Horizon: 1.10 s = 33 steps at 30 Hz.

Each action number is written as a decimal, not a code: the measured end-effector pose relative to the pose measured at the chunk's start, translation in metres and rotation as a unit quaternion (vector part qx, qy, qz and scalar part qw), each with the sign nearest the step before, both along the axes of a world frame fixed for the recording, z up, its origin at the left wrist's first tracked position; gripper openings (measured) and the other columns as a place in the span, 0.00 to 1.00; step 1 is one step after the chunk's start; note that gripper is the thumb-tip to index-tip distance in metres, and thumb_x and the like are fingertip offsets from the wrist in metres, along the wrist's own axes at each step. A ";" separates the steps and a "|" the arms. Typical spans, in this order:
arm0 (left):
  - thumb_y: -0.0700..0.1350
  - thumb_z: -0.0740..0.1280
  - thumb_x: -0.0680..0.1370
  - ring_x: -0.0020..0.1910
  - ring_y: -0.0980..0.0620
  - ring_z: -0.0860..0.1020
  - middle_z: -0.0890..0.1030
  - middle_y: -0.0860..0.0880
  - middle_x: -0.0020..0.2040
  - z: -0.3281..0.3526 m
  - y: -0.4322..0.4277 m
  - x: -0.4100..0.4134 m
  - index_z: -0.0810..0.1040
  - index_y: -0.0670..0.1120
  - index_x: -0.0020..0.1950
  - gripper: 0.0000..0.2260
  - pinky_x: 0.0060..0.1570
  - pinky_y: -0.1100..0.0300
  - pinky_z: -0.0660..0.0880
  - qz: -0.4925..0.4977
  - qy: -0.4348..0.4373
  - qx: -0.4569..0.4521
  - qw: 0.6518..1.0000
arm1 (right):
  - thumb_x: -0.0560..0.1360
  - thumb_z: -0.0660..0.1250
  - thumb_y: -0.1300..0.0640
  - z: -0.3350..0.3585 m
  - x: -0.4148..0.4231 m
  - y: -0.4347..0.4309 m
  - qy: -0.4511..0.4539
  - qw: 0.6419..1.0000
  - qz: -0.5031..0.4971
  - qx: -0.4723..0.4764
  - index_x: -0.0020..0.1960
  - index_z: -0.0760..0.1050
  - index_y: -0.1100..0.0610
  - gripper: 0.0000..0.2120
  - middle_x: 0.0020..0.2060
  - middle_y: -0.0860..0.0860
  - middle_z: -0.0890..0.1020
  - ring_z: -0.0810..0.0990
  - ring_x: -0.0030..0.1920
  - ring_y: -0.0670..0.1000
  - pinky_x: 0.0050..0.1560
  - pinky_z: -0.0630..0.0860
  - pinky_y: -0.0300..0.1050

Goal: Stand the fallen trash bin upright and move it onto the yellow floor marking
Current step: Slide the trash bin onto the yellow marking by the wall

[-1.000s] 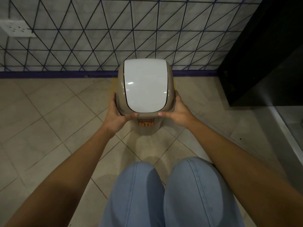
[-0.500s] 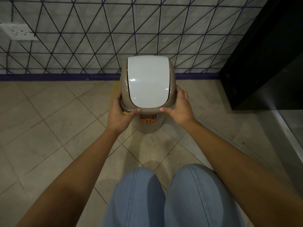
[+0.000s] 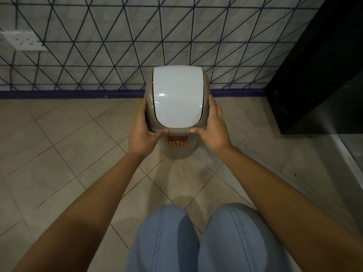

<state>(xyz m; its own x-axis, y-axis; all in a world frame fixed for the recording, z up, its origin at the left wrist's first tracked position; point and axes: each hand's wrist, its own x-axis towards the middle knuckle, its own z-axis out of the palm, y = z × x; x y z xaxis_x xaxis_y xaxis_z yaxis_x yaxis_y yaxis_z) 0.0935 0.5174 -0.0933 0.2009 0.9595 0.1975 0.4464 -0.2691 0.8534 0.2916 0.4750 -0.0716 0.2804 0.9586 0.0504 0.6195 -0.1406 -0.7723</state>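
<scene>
A beige trash bin [image 3: 179,150] with a white swing lid [image 3: 178,97] and an orange "BIN" sticker stands upright on the tiled floor, close to the wall. My left hand [image 3: 142,132] grips its left side and my right hand [image 3: 213,128] grips its right side, thumbs on the front rim. A sliver of yellow floor marking [image 3: 150,132] shows under the bin beside my left thumb, with a fainter strip at the bin's far left by the wall; the rest is hidden by the bin.
A tiled wall with dark triangular lines and a purple skirting [image 3: 68,94] runs behind the bin. A black cabinet [image 3: 318,75] stands at the right. A white socket [image 3: 23,41] is on the wall at left. My knees in blue jeans [image 3: 206,238] are below.
The bin, held in both hands, has moved slightly away from me toward the wall, and the view has shifted with it. My grip is the same.
</scene>
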 end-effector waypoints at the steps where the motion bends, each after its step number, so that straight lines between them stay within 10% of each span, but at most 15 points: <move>1: 0.46 0.78 0.66 0.64 0.68 0.64 0.67 0.55 0.70 0.000 0.002 0.001 0.57 0.45 0.76 0.45 0.57 0.80 0.62 -0.002 -0.002 0.001 1.000 | 0.64 0.77 0.61 0.000 0.000 0.002 -0.001 1.000 0.000 0.000 0.77 0.44 0.55 0.53 0.75 0.53 0.56 0.56 0.75 0.53 0.73 0.58 0.52; 12: 0.49 0.76 0.67 0.69 0.60 0.61 0.64 0.48 0.74 0.000 0.022 0.007 0.54 0.45 0.77 0.45 0.58 0.81 0.58 0.024 0.056 0.024 0.998 | 0.64 0.77 0.60 0.001 0.007 0.025 -0.035 0.999 -0.002 -0.003 0.76 0.45 0.56 0.53 0.74 0.55 0.58 0.58 0.74 0.54 0.72 0.61 0.53; 22: 0.48 0.76 0.67 0.73 0.48 0.63 0.65 0.46 0.74 0.005 0.038 0.018 0.55 0.44 0.77 0.45 0.69 0.52 0.66 0.035 0.068 0.020 0.997 | 0.65 0.76 0.57 0.001 0.018 0.044 -0.072 0.997 0.001 0.001 0.76 0.47 0.55 0.51 0.74 0.55 0.58 0.60 0.73 0.55 0.69 0.66 0.52; 33: 0.48 0.76 0.67 0.72 0.49 0.64 0.66 0.47 0.74 0.009 0.068 0.035 0.55 0.47 0.77 0.45 0.67 0.50 0.68 0.042 0.062 0.012 0.997 | 0.66 0.76 0.58 0.001 0.031 0.080 -0.074 0.997 -0.001 -0.010 0.76 0.45 0.54 0.50 0.74 0.55 0.58 0.59 0.74 0.55 0.68 0.65 0.52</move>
